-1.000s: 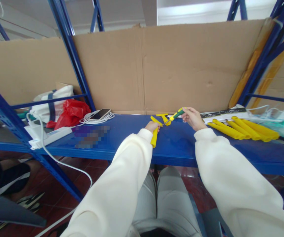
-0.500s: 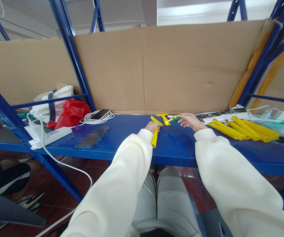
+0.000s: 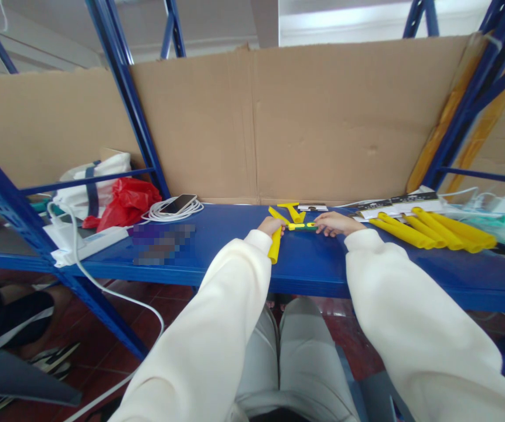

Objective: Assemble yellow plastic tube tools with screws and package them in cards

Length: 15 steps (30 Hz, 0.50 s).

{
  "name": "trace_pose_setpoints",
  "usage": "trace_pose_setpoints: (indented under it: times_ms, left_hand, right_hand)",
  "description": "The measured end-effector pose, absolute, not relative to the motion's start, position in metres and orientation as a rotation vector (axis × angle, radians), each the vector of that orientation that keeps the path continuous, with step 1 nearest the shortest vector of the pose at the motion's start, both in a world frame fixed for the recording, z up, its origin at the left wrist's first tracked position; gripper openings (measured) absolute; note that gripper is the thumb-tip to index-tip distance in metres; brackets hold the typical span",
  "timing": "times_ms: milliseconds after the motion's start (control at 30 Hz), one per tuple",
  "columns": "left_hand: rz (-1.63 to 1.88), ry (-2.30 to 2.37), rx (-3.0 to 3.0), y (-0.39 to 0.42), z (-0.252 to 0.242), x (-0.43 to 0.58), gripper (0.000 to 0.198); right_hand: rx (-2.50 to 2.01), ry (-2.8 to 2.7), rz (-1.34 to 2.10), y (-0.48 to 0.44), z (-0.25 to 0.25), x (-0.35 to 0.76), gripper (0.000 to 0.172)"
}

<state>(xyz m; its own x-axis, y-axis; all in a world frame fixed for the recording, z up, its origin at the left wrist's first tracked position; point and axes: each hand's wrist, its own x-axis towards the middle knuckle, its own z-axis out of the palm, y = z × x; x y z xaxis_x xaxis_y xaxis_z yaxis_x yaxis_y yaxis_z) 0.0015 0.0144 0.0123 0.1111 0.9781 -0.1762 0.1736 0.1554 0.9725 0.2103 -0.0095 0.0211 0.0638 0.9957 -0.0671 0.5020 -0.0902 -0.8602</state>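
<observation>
My left hand (image 3: 271,226) is closed around a long yellow plastic piece (image 3: 274,249) that slants across the blue bench. Between my hands lies a screwdriver (image 3: 304,227) with a green and yellow handle, roughly level and pointing left toward the yellow piece. Its tip is too small to make out beside my left fingers. The fingers of my right hand (image 3: 334,224) pinch the right end of the handle. Just behind the screwdriver rests a yellow T-shaped plastic part (image 3: 294,211).
Several yellow curved pieces (image 3: 432,230) lie at right before a black-and-white box (image 3: 397,205). A small flat pack (image 3: 313,207) sits by the cardboard wall (image 3: 323,117). At left are a phone (image 3: 180,203), coiled white cable (image 3: 158,212), red bag (image 3: 127,202) and power strip (image 3: 98,243).
The screwdriver has swung from an upward tilt to nearly level, as my right hand came slightly down and toward me. My left hand keeps its place on the yellow piece.
</observation>
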Motion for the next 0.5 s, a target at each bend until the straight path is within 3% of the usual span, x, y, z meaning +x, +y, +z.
trace_pose_setpoints:
  times_ms: [333,500]
  left_hand:
    - [0.934,1.323,1.248,0.013,0.013,0.002,0.027]
    - [0.929,1.328,1.259,0.012,0.014,0.002,0.029]
  right_hand:
    - [-1.753,-1.679,0.73,-0.013,0.024,0.213,0.01]
    - [-1.937,-1.77,0.401,-0.003,0.023,0.222,0.013]
